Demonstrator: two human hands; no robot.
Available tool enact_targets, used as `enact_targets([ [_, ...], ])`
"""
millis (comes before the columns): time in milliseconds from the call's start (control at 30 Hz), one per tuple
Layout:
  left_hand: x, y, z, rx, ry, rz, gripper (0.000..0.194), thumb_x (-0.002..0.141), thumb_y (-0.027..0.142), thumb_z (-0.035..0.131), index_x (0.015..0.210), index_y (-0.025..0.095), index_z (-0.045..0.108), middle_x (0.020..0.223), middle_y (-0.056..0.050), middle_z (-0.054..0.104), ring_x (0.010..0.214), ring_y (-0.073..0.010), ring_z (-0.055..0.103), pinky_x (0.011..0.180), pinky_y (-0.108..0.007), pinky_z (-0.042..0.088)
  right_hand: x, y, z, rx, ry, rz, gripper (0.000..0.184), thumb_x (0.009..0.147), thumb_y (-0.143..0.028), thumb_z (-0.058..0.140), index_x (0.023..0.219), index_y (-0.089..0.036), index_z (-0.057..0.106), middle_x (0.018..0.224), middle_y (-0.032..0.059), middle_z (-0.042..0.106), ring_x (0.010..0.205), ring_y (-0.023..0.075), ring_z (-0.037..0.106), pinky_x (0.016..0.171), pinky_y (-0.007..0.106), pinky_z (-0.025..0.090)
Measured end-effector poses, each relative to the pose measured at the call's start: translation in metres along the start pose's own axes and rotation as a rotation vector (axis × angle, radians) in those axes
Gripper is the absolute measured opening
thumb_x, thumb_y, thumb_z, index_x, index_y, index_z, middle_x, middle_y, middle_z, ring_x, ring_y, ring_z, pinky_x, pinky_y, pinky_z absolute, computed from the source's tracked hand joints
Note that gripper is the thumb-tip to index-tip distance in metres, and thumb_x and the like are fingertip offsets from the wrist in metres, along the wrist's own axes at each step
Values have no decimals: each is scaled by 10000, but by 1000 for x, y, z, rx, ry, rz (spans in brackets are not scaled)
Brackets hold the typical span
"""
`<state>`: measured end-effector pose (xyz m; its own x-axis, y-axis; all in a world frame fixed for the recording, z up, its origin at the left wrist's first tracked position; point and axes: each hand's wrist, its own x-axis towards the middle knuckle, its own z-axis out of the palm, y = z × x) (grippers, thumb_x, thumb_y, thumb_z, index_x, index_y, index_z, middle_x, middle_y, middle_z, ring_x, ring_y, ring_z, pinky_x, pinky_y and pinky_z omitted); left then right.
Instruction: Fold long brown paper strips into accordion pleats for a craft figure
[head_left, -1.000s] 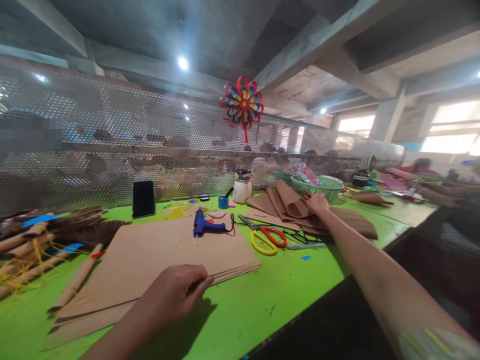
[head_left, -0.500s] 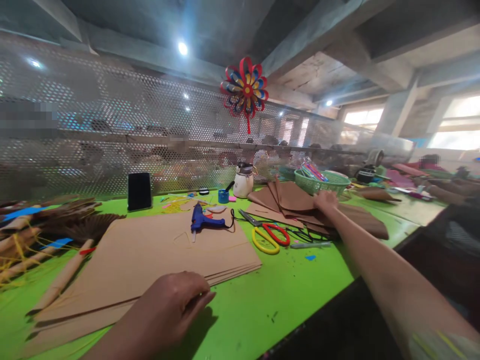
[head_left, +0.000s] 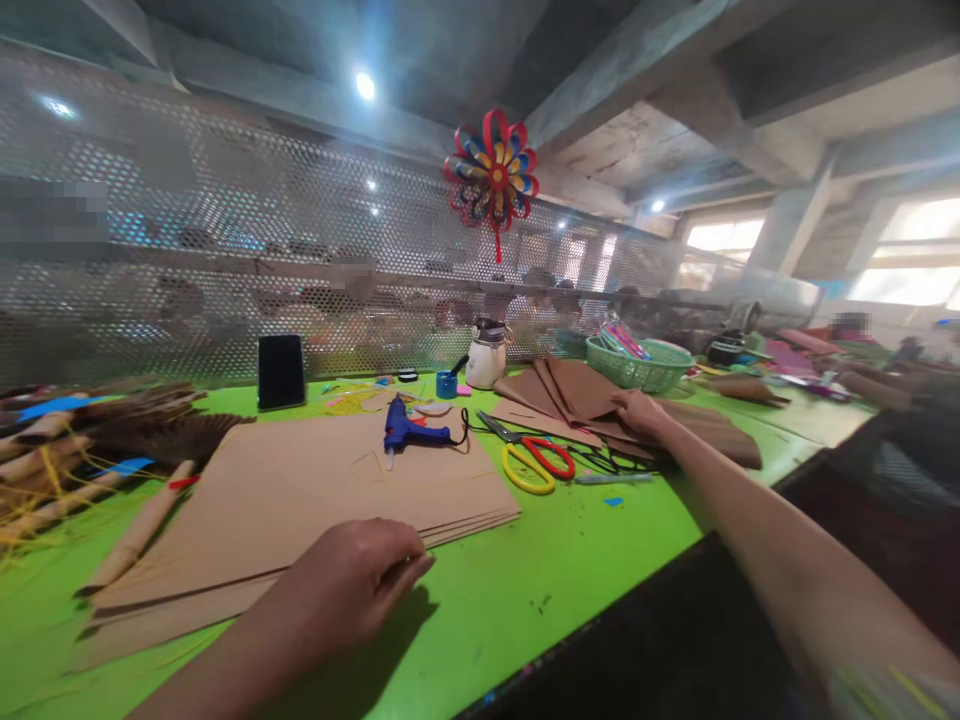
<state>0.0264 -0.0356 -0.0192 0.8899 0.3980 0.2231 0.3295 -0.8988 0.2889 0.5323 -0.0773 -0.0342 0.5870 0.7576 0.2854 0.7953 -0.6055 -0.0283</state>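
Note:
My right hand (head_left: 639,412) reaches over the dark brown paper sheets (head_left: 532,385) at the back right, its fingers closed at the edge of a sheet. Near the front of the stack of light brown cardboard sheets (head_left: 285,480), my left hand (head_left: 367,570) hovers over the table, fingers curled toward the thumb with nothing showing in them. A blue hot glue gun (head_left: 409,430) lies on the stack. Between it and the dark sheets are scissors (head_left: 529,460) with one red and one yellow handle.
On the green table (head_left: 585,570), a phone (head_left: 281,370) leans by the mesh screen. A white jug (head_left: 486,360), blue tape roll (head_left: 447,385) and green basket (head_left: 641,370) stand at the back. Bundled paper tubes (head_left: 142,530) lie left; a pinwheel flower (head_left: 496,175) hangs above.
My right hand has shifted slightly left over the dark brown sheets. My left hand keeps its curled shape with little movement. The view has tilted a little.

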Motion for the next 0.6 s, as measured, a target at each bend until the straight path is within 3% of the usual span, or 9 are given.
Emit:
enact_targets([
  [67,0,-1,-1,1,-3,-4,346,874,356,342,758,177,613,682,-36,606,627,-132,535,591,-221,347,2,1,-4,15,40,31,350,799,-196,406,1088,-178,602,1091,127,596,977,222,552,808,285,395],
  [200,1,-2,-2,-1,-9,3,341,874,363,342,775,179,611,695,-34,611,631,-132,538,599,-224,348,9,-2,-18,28,172,134,358,829,-206,348,1043,-123,623,999,179,628,905,251,589,729,298,414],
  [333,1,0,0,8,-17,6,358,875,355,326,741,181,609,670,-34,605,612,-133,535,571,-222,336,18,-14,-47,41,281,179,363,796,-195,389,1059,-81,613,951,212,636,850,279,601,670,317,425],
  [500,1,4,0,19,-11,9,366,862,337,335,674,175,604,619,-39,589,566,-134,518,539,-222,322,24,-38,-93,63,386,101,339,775,-178,415,1014,-83,637,914,193,649,814,260,601,641,300,424],
  [600,1,2,-1,-5,28,14,364,860,346,341,699,174,618,634,-42,600,580,-135,527,556,-222,338,13,-65,-103,79,427,-7,315,738,-140,443,966,-98,657,918,161,644,828,238,592,664,278,430],
])
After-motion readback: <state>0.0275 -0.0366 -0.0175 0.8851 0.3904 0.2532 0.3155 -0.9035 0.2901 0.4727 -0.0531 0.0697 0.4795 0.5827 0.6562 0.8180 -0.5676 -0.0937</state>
